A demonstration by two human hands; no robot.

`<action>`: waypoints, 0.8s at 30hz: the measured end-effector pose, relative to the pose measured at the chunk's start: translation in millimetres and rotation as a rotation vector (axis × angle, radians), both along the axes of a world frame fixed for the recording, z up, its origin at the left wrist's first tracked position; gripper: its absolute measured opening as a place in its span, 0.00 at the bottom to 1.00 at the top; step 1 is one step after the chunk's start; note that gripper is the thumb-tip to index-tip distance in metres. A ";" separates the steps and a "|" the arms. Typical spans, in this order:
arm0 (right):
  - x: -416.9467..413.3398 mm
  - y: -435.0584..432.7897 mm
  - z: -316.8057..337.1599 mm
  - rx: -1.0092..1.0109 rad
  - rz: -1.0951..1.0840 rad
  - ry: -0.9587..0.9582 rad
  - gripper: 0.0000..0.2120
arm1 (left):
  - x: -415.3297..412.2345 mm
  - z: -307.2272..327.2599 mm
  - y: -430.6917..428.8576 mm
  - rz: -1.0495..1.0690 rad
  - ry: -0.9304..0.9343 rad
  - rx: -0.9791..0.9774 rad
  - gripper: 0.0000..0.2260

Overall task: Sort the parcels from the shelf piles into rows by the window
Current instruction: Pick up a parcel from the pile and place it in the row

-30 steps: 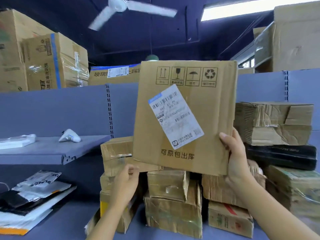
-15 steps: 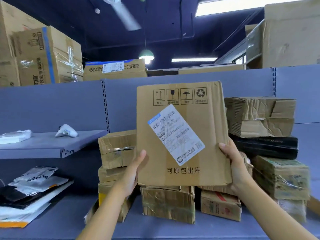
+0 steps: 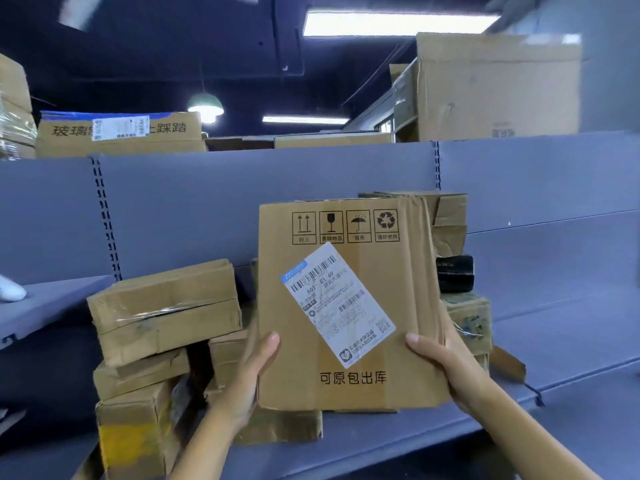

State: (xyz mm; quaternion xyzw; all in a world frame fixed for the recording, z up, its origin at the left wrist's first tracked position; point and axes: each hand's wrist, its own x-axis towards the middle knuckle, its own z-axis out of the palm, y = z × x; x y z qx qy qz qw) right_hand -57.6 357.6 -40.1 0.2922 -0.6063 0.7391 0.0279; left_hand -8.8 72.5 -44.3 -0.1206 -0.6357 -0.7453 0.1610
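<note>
A person holds a flat brown cardboard parcel (image 3: 346,306) upright in front of a grey-blue metal shelf (image 3: 519,427), with its printed face turned toward the camera. The left hand (image 3: 247,382) grips the parcel's lower left edge and the right hand (image 3: 450,370) grips its lower right edge. Each thumb lies across the front face, while the other fingers wrap behind the cardboard, out of sight. A white shipping label (image 3: 337,304) with barcodes is stuck askew on the middle of the face. A row of four black handling symbols (image 3: 345,225) runs along the top, and a line of black Chinese characters (image 3: 352,378) sits near the bottom. The parcel's lower edge is just above a crumpled carton (image 3: 287,426) lying on the shelf; whether the two touch cannot be told. To the left stands an uneven pile of worn, taped cardboard boxes (image 3: 162,306), the lowest one showing a yellow patch. Behind the parcel's right edge rises another stack: a torn brown box (image 3: 450,216) on top, a black box (image 3: 453,273) under it, and a wrapped box with dark print (image 3: 471,320) below that. Above the shelf's back panel (image 3: 242,202) rest a wide carton with a blue strip (image 3: 117,133) and a large plain brown carton (image 3: 495,88). A bright ceiling light strip (image 3: 398,22) and a round pendant lamp (image 3: 206,103) glow against the dark ceiling.
</note>
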 end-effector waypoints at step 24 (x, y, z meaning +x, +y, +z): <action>173.8 393.4 -52.1 -0.090 -0.760 -0.080 0.45 | -72.1 -49.0 435.3 -0.287 0.097 -0.776 0.09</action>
